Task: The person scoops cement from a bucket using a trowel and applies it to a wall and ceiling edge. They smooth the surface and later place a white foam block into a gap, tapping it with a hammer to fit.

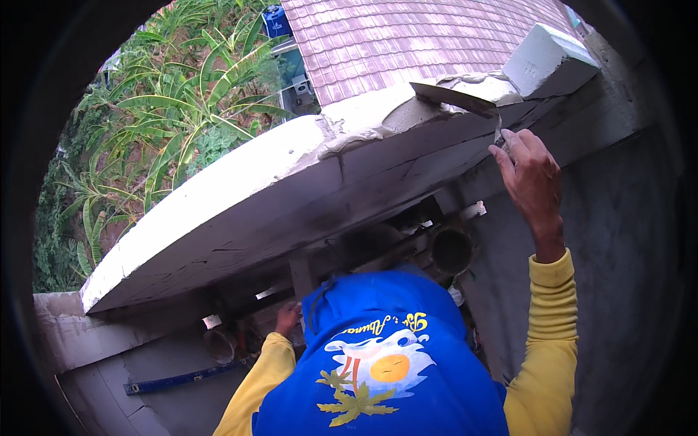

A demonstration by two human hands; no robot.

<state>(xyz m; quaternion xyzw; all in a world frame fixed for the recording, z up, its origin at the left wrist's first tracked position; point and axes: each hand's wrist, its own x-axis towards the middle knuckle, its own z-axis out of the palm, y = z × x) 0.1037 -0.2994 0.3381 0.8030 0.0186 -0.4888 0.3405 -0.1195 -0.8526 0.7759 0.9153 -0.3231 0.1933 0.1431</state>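
Observation:
My right hand is closed round the handle of a trowel. The trowel's blade lies on wet grey mortar along the top of a pale block wall. Just right of the blade, a white block sits on the wall top, tilted in this view. Low down, close to the wall's inner side, is my left hand. It is small and in shadow, and its fingers are too unclear to read.
Below the wall are a round bucket, a second bucket and a long blue spirit level. Beyond the wall lie a tiled roof, a blue tank and banana plants far beneath.

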